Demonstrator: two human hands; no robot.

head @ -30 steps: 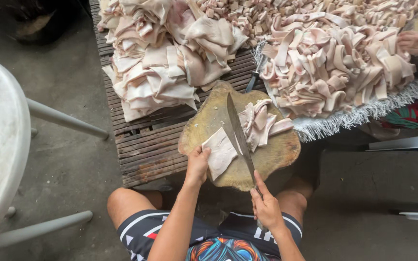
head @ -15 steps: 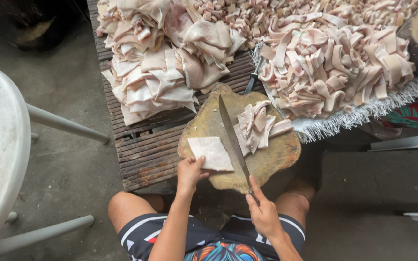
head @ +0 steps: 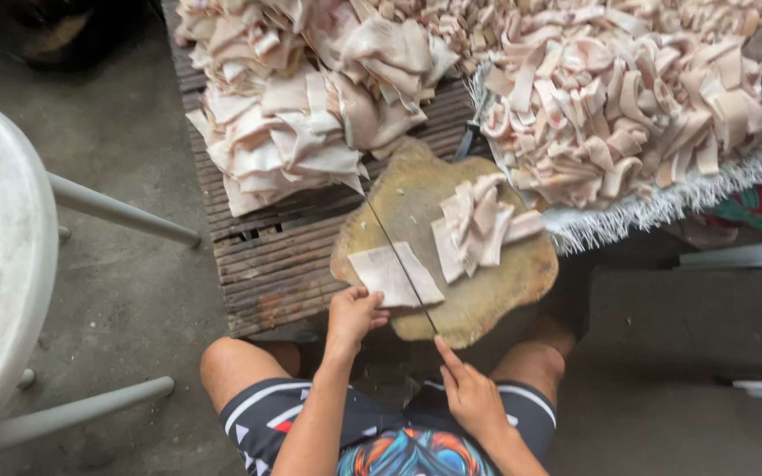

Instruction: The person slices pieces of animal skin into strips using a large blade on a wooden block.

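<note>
A seated person's left hand (head: pixel 353 315) presses its fingers (head: pixel 372 298) together on a pale flat slab (head: pixel 394 275) on a wooden chopping block (head: pixel 487 291), while the right hand (head: pixel 469 398) grips a long knife (head: pixel 401 264) cutting through it.

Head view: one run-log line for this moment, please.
left hand: pins pale meat sheet | right hand: grips knife, edge down on sheet | wooden block: cut strips lie right
</note>
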